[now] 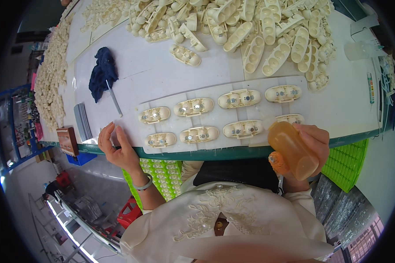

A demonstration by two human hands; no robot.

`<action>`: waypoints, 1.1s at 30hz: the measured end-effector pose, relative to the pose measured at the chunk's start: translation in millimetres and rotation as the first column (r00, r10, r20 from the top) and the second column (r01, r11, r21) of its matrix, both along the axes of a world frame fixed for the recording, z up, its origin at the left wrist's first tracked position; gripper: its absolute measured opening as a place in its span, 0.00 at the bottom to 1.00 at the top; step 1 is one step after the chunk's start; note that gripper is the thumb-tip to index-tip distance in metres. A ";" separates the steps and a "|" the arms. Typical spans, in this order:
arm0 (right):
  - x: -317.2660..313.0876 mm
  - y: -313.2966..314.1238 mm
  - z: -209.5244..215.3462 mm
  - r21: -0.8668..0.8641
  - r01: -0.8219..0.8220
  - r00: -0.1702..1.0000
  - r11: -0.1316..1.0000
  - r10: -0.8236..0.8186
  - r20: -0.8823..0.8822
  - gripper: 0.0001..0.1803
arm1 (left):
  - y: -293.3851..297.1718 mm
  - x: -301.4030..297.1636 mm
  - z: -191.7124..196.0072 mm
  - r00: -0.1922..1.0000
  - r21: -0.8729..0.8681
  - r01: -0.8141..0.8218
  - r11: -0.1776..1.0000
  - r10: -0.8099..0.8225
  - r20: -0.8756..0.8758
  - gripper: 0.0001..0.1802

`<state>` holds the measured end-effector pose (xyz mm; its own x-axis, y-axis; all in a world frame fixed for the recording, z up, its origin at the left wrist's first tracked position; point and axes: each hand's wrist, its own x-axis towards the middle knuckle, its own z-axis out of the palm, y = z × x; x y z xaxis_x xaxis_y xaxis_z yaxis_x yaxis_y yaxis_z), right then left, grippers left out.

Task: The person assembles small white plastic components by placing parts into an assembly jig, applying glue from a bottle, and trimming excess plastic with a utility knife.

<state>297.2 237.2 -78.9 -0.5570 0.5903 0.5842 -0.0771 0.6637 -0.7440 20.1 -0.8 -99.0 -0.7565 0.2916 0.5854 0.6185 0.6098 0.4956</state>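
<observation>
On the white table (162, 74) I see my right hand (314, 142) gripping an amber bottle (292, 149) just beside the shells (197, 134); left hand (118, 147) open; a squeeze could spill.

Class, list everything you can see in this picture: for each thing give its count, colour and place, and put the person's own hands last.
Table: one, white top with green edge, across the middle.
Moulded shells in rows: eight, cream, on the table near its front edge.
Heap of shells: too many to count, cream, far side of the table.
Cloth: one, dark blue, left on the table.
Thin rod: one, silver, beside the cloth.
Crates: green, under the table.
Bottle: one, amber, in the right hand.
Left hand: at the table edge, holding nothing.
Right hand: gripping the bottle.
</observation>
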 end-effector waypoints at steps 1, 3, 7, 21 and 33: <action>1.3 -0.4 0.0 0.018 0.064 0.998 0.998 -0.064 0.019 0.33 | -0.6 -0.4 -0.1 1.000 0.008 -0.002 1.000 0.001 0.004 0.08; 0.3 -0.5 0.6 0.008 0.065 0.998 0.998 -0.066 0.011 0.34 | 0.0 0.3 1.6 1.000 -0.004 -0.005 1.000 0.005 -0.001 0.09; -0.7 4.6 -3.7 0.022 0.005 1.000 1.000 -0.005 -0.003 0.33 | 0.0 -0.3 1.9 1.000 -0.020 -0.012 1.000 0.012 -0.006 0.08; -8.3 1.9 -0.6 0.041 0.086 0.996 0.995 -0.084 -0.041 0.31 | 0.8 -0.3 -0.2 1.000 0.047 0.013 0.999 -0.013 0.013 0.06; -12.3 1.2 4.3 0.086 0.124 0.992 0.989 -0.125 0.000 0.29 | 2.7 1.0 0.4 1.000 0.034 0.005 0.999 -0.006 0.025 0.05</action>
